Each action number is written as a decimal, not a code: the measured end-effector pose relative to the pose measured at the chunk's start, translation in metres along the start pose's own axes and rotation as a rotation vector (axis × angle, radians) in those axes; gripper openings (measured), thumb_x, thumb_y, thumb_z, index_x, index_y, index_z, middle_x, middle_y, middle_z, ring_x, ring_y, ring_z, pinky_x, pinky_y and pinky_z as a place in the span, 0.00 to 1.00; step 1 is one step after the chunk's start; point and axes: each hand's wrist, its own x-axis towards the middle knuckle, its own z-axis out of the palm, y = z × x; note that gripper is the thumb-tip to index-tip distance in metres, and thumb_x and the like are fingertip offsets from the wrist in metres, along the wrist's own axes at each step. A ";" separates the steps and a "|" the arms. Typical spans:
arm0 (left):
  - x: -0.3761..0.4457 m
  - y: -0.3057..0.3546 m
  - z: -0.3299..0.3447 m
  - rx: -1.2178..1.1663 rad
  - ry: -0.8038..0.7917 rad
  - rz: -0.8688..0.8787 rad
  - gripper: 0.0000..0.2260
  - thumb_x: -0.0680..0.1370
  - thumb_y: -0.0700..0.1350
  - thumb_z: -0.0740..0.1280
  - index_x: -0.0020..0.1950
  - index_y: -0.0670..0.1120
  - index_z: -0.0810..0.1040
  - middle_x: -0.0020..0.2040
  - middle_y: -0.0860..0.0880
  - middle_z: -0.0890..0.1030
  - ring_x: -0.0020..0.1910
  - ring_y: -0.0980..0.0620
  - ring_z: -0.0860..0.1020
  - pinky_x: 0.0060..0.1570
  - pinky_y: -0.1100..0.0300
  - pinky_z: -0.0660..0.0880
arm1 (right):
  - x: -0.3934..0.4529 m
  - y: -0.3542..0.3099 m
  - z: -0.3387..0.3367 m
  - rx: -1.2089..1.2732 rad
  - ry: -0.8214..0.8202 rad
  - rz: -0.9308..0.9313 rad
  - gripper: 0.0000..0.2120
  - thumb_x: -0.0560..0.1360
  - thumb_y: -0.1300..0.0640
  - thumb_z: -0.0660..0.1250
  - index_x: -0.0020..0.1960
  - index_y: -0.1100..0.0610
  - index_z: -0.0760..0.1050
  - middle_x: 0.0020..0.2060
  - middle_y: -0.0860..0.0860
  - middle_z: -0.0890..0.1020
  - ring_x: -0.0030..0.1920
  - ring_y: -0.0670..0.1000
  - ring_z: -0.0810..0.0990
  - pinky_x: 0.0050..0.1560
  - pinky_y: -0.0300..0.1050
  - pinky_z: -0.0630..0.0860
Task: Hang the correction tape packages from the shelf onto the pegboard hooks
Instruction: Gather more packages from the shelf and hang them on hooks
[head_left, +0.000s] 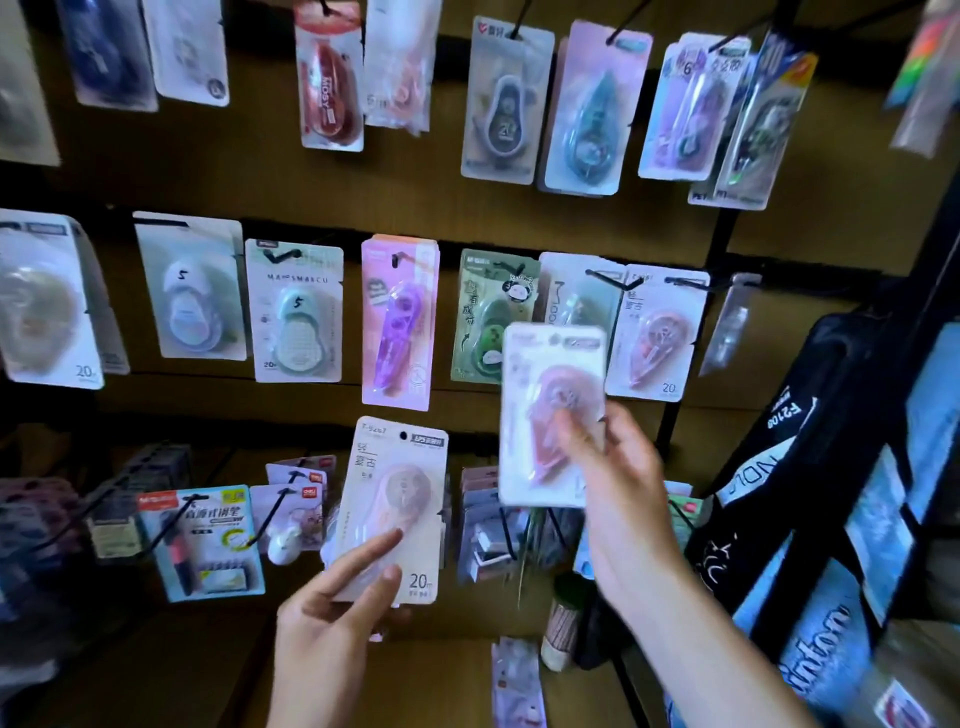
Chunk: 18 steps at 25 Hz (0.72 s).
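The left hand (337, 597) pinches a flat cream card pack (390, 512); the right hand (613, 467) grips a glossy pink pack (550, 410) before the brown pegboard (405, 192).

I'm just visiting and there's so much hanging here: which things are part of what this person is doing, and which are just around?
In the job:
- right hand lifting a pink correction tape package
- left hand holding a beige correction tape package
- matching pink package on its hook

Just around:
- purple package
- pen pack
- dark bag
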 end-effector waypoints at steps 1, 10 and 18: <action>0.001 0.000 0.000 -0.007 0.007 -0.010 0.17 0.73 0.31 0.70 0.45 0.53 0.88 0.43 0.39 0.86 0.34 0.39 0.82 0.48 0.39 0.78 | 0.012 -0.010 -0.005 -0.002 0.039 -0.047 0.07 0.74 0.57 0.71 0.51 0.53 0.77 0.45 0.41 0.86 0.44 0.38 0.82 0.48 0.36 0.73; 0.000 -0.006 -0.001 0.002 -0.027 -0.028 0.23 0.75 0.26 0.65 0.44 0.55 0.88 0.53 0.42 0.81 0.34 0.39 0.81 0.50 0.35 0.77 | 0.045 -0.028 -0.028 -0.037 0.134 -0.175 0.01 0.78 0.57 0.68 0.48 0.53 0.76 0.49 0.40 0.83 0.51 0.36 0.78 0.52 0.28 0.70; 0.001 -0.004 -0.001 -0.011 -0.013 0.028 0.23 0.75 0.27 0.66 0.42 0.56 0.88 0.50 0.45 0.83 0.36 0.36 0.82 0.34 0.55 0.82 | 0.053 -0.025 -0.032 0.039 0.188 -0.138 0.17 0.76 0.55 0.71 0.63 0.54 0.76 0.56 0.40 0.82 0.58 0.36 0.77 0.69 0.43 0.62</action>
